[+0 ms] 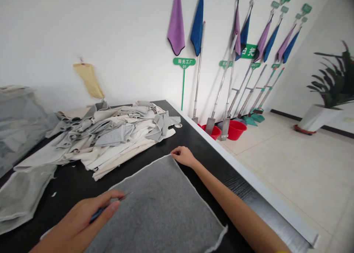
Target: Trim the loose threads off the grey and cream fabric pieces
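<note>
A grey cloth [163, 205] with a white edge lies flat on the black table [190, 138] in front of me. My right hand [183, 156] pinches the cloth's far right corner, fingers closed on it. My left hand [83, 218] rests at the cloth's near left edge, closed around a thin blue-handled tool [106, 207] whose tip points toward the cloth; I cannot make out what tool it is.
A pile of grey and cream cloths [110, 135] covers the far part of the table. More grey fabric [19, 197] lies at left. Mops, red basins [235, 129] and hanging cloths line the wall; a potted plant [329, 94] stands at right.
</note>
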{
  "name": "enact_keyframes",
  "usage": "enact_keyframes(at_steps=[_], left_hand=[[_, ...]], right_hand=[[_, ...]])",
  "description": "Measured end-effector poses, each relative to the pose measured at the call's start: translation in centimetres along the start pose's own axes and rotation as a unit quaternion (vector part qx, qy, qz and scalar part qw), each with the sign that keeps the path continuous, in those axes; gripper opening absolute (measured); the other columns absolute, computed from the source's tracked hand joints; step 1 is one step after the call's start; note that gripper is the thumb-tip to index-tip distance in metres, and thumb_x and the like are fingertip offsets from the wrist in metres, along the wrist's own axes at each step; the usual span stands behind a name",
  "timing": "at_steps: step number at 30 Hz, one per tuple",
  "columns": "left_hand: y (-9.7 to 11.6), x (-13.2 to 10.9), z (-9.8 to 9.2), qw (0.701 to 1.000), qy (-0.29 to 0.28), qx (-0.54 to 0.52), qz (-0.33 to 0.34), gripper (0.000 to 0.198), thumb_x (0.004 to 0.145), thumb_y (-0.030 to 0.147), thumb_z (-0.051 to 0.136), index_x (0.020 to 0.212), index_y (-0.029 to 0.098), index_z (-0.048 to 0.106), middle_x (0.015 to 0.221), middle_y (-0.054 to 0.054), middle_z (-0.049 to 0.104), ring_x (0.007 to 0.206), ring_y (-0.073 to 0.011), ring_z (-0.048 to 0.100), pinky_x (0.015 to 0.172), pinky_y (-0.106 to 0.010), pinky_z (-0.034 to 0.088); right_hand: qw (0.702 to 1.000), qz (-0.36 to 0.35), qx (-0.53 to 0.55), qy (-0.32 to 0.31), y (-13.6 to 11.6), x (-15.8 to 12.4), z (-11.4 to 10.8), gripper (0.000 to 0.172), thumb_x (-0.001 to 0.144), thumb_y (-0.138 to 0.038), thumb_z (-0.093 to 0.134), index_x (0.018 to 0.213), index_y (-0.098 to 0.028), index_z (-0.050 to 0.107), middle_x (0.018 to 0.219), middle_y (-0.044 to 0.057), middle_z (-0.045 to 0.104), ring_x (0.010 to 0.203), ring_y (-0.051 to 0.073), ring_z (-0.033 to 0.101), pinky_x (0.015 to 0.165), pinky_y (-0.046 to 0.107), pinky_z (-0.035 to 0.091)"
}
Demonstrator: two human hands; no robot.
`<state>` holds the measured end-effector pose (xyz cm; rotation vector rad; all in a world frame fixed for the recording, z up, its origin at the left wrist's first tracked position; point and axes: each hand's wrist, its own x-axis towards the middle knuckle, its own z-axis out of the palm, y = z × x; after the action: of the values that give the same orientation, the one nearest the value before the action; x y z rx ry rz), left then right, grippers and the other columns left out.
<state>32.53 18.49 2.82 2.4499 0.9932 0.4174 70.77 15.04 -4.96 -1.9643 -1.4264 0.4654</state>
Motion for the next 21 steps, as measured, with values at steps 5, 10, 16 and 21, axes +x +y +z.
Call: enact_keyframes(at_steps=[5,10,16,21], left_hand=[[3.3,6.2,0.2,0.992,-0.119,-0.037,0.018,0.042,0.096,0.054,0.042,0.125,0.030,0.062,0.117,-0.003,0.070,0.107,-0.0240,0.066,0.091,-0.034,0.053],[6.0,11.1,2.1,0.992,-0.117,-0.043,0.019,0.045,0.097,0.055,0.035,0.112,0.027,0.066,0.099,-0.002,0.073,0.094,-0.0239,0.067,0.082,-0.033,0.049],[6.2,16.0,6.5,0.996,-0.083,-0.010,0.036,0.041,0.096,0.051,0.036,0.103,0.025,0.066,0.100,-0.004,0.073,0.096,-0.0258,0.065,0.083,-0.034,0.044],[5.5,18.8,8.5,0.996,-0.088,-0.005,0.029,0.042,0.095,0.052,0.037,0.100,0.023,0.067,0.102,-0.006,0.072,0.098,-0.0272,0.065,0.084,-0.035,0.043]], right_hand=[[1.000,-0.025,0.016,0.007,-0.1,-0.4,0.8,0.015,0.078,-0.024,0.068,0.086,-0.021,0.079,0.089,0.004,0.074,0.079,0.016,0.063,0.072,0.026,0.046],[0.997,-0.052,0.048,-0.005,0.4,-0.3,0.6,0.016,0.082,-0.020,0.063,0.087,-0.020,0.078,0.086,0.002,0.075,0.076,0.015,0.063,0.073,0.025,0.047],[0.995,-0.049,0.080,0.015,0.9,-0.2,0.6,0.017,0.084,-0.017,0.059,0.087,-0.018,0.076,0.084,0.004,0.074,0.075,0.015,0.064,0.070,0.026,0.047],[0.995,-0.047,0.085,0.024,1.0,-0.2,0.9,0.018,0.080,-0.014,0.061,0.090,-0.018,0.076,0.083,0.003,0.073,0.071,0.014,0.062,0.069,0.025,0.047]])
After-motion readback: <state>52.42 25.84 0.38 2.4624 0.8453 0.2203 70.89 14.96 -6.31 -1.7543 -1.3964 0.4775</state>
